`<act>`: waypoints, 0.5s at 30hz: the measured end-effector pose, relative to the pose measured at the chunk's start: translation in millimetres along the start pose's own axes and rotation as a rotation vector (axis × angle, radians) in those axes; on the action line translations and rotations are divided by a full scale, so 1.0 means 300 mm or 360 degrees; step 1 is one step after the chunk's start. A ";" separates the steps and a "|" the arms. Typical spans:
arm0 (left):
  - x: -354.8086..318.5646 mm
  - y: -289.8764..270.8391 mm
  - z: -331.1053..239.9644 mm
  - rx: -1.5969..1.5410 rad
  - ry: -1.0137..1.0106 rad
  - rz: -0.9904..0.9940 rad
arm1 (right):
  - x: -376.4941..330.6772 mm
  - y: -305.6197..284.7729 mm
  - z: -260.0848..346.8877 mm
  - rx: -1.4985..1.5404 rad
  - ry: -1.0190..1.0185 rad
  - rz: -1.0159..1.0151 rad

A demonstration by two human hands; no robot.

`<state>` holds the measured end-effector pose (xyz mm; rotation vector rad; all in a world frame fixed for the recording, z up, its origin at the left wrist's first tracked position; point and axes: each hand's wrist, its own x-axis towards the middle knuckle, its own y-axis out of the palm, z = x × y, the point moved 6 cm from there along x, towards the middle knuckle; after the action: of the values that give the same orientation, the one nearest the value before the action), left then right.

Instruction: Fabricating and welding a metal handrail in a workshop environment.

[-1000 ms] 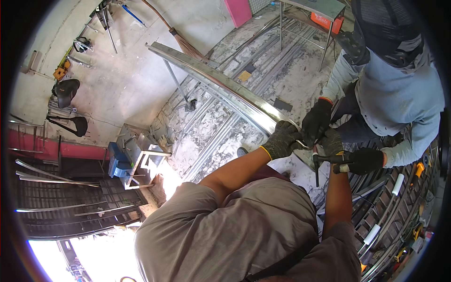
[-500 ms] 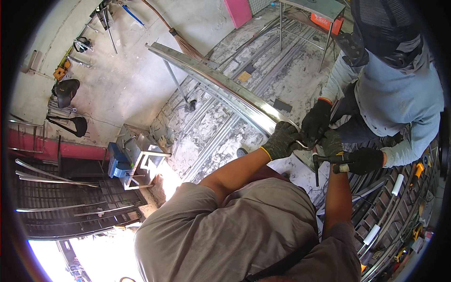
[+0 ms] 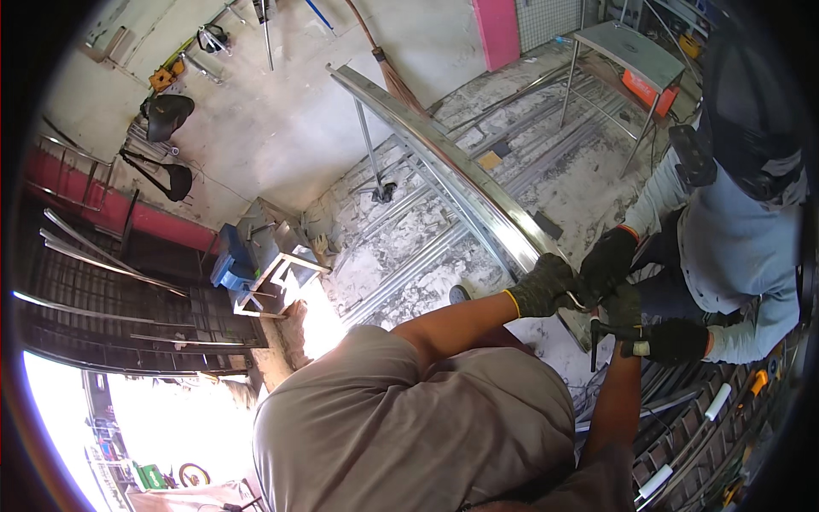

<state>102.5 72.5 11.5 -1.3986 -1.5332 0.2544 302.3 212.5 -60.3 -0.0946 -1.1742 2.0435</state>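
Note:
My left hand (image 3: 544,286), in a dark green glove with a yellow cuff, is closed around a small shiny curved metal piece (image 3: 577,300) over the near end of a long metal beam (image 3: 478,183). Close beside it, my right hand (image 3: 623,303) is gloved too and looks closed; its fingers are largely hidden behind a co-worker's hands. The co-worker's one black-gloved hand (image 3: 607,263) reaches in at the metal piece. Their other gloved hand (image 3: 674,341) grips a dark hammer (image 3: 596,341), its head just below my right hand.
Metal tubes (image 3: 409,266) lie on the stained floor beneath the beam. A metal table (image 3: 631,53) with an orange box (image 3: 650,92) stands far right. A blue vise (image 3: 232,260) is at left, a broom (image 3: 397,81) against the wall. Racked metal bars (image 3: 708,435) fill the lower right.
The view has shifted, so the room appears farther right and lower. My hands and the co-worker's keep about the same grouping at the metal piece; the hammer stays beside my right hand.

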 end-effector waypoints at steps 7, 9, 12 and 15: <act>-0.010 0.007 0.014 0.0104 0.0002 -0.0044 | -0.006 0.046 -0.073 0.0293 0.0169 0.0078; -0.013 -0.001 0.002 0.0063 0.0021 -0.0066 | 0.001 0.051 -0.066 0.0351 0.0095 0.0032; -0.011 -0.002 -0.001 -0.0030 -0.0018 -0.0006 | -0.018 0.048 -0.058 0.0420 0.0025 -0.0060; 0.002 0.031 -0.007 -0.0042 0.0056 -0.0012 | -0.049 0.026 -0.061 0.0440 0.0027 -0.0171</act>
<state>110.0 74.8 6.3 -1.4107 -1.5177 0.2045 316.0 213.8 -81.1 0.0840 -0.8576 2.0835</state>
